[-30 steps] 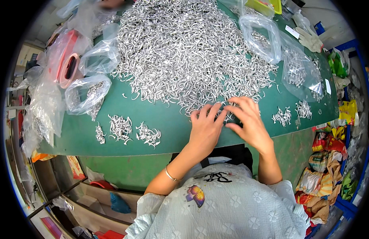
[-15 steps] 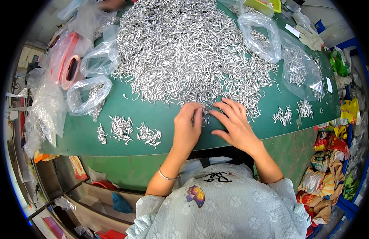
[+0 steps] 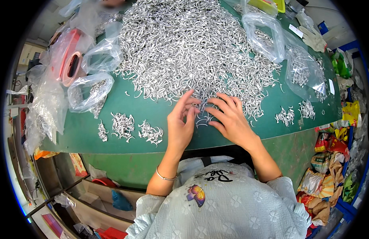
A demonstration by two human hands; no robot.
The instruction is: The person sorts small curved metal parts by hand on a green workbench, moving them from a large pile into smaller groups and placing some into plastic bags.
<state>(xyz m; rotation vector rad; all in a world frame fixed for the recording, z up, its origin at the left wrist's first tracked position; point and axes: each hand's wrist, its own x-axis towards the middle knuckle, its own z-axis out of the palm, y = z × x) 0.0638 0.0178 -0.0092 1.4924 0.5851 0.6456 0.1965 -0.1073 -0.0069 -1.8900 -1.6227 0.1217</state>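
Observation:
A big heap of small curved silver metal pieces [image 3: 184,51] covers the middle of the green table [image 3: 128,103]. At its near edge, my left hand [image 3: 181,123] reaches in with fingers apart, the forefinger stretched toward the heap. Facing it, my right hand [image 3: 232,121] lies over the pieces with fingers spread. Between my two hands are a few loose curved pieces [image 3: 202,119], close to the fingertips. Neither hand visibly grips a piece, though shadow partly obscures the fingertips.
Small piles of pieces lie to the left [image 3: 122,126] and right [image 3: 285,115]. Clear plastic bags [image 3: 90,93] with pieces stand on the left; another bag [image 3: 304,71] lies right. A pink-red object [image 3: 72,67] sits far left. A shelf of colourful packages [image 3: 330,159] stands right.
My left hand has moved slightly left and its fingers have opened from a pinch. More loose pieces show between my hands. My right hand stays about where it was.

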